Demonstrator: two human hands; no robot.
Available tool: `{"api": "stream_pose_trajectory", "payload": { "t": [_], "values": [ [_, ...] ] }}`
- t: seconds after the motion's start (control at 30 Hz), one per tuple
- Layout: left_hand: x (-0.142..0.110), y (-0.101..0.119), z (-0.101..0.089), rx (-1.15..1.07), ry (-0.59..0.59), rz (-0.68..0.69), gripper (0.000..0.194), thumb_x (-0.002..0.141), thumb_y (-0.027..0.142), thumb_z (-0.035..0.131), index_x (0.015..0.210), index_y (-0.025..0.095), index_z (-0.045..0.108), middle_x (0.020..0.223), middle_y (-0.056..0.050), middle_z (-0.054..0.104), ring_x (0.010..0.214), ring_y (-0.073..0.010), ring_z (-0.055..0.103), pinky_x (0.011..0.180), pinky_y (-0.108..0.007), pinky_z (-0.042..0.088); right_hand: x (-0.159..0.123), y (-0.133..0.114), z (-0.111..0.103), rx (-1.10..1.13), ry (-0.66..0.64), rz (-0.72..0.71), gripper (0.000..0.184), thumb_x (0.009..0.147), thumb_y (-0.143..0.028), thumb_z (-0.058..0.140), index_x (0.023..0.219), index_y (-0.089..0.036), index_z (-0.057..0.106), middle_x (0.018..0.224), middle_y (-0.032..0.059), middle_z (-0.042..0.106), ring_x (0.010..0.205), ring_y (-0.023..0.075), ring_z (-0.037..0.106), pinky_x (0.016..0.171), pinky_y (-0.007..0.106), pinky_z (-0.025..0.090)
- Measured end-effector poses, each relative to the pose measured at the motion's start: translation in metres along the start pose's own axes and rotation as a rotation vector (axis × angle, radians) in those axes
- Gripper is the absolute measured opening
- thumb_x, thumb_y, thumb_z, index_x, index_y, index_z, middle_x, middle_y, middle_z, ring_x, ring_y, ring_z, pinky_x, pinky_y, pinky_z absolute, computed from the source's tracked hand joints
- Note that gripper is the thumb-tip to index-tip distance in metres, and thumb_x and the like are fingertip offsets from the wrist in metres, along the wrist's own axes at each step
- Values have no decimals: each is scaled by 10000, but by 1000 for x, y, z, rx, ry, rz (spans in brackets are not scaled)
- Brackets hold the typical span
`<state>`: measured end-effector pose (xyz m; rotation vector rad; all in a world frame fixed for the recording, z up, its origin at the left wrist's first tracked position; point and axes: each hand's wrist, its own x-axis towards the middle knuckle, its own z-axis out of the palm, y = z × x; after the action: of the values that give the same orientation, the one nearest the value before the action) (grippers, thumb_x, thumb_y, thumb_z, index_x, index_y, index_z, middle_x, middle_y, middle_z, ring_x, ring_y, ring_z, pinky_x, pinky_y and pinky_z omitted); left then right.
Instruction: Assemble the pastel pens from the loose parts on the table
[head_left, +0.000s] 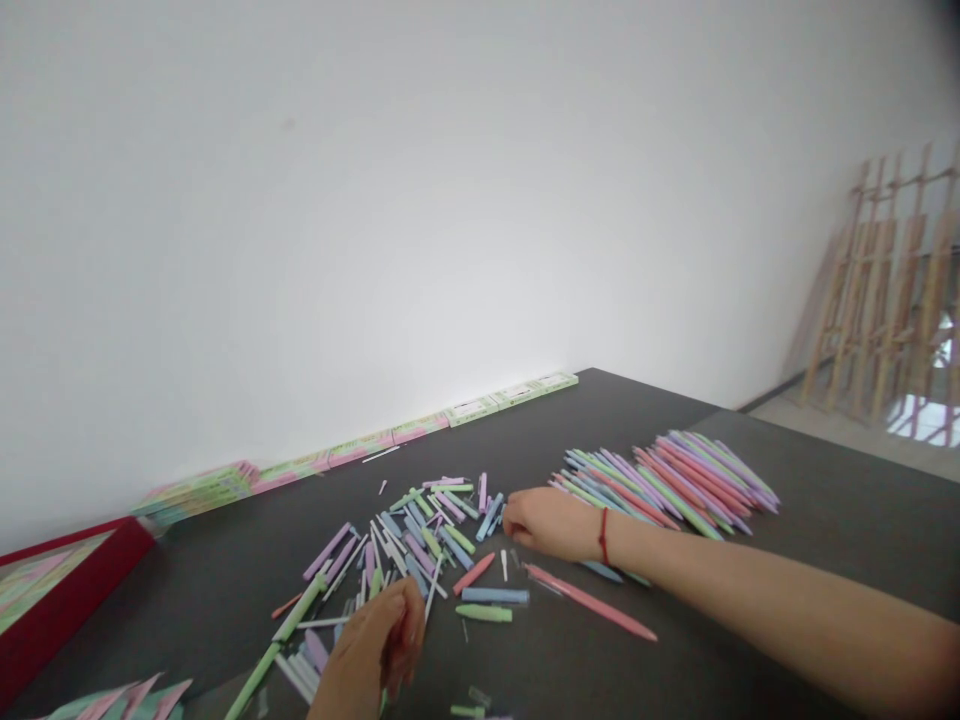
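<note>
The left hand (367, 650) is at the near edge of a loose heap of pen parts (412, 540) on the dark desk (840, 520). Its fingers (409, 630) curl in, and I can't tell if it grips a piece. The right hand (544, 525) sits just beside the heap, at its 3 o'clock. It is curled too, and I can't tell if it holds anything. A red string (604, 535) circles that wrist. A long pink pen (592, 602) lies near that hand, at its 5 o'clock. A neat pile of pens (667, 485) lies at the heap's 2 o'clock. Flat boxes (472, 410) line the wall at 12 o'clock. A red tray (67, 600) sits at 9 o'clock.
</note>
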<state>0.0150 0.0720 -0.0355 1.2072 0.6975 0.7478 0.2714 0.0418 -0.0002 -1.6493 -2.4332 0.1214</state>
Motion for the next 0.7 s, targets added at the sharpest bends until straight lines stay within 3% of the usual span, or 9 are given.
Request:
{"api": "stream_pose_trajectory", "payload": {
  "t": [0.1,0.3,0.7],
  "values": [
    [-1,-3,2,-76,-52,-14,468,601,595,623,409,213,433,323,77,310,266,-60,217,283,-207,204,7,-2,10,-47,-58,-87,161,795,-138,533,893,-175,655,927,69,654,820,187,611,688,257,413],
    [-19,17,17,-219,101,-6,358,820,363,479,508,193,435,443,77,305,390,-76,223,382,-181,279,10,-11,23,-136,-121,-154,131,800,-164,535,894,-148,626,917,102,632,780,214,613,633,280,422],
    [-25,23,25,-298,138,46,352,806,336,518,497,196,423,457,72,290,424,-92,231,407,-196,293,1,6,24,-113,-46,-51,109,795,-146,529,860,-163,615,911,64,636,806,181,601,664,247,409]
  ]
}}
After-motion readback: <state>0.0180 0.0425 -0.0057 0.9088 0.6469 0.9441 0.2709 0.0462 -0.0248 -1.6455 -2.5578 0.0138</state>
